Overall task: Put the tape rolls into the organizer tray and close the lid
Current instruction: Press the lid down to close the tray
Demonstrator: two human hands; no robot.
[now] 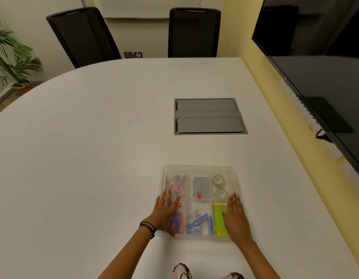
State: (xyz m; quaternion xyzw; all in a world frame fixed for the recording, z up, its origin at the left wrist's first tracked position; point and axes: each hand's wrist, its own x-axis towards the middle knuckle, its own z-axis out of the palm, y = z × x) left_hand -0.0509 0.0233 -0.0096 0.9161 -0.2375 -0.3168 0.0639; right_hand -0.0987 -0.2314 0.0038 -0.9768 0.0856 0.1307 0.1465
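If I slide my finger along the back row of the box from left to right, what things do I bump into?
Paper clips → grey stapler → two tape rolls, all under the clear lid. The left hand and right hand lie flat on it.

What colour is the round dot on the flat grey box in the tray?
The round dot is orange-red, seen in the head view.

Warm, even overhead light; the white table [94, 148] glows softly, no hard glare. Faint shadows under my hands. Wide lens bends the table edge and screen [319, 67]. The plant [9, 53] smears at the left; the tray [197, 169] contents look slightly soft.
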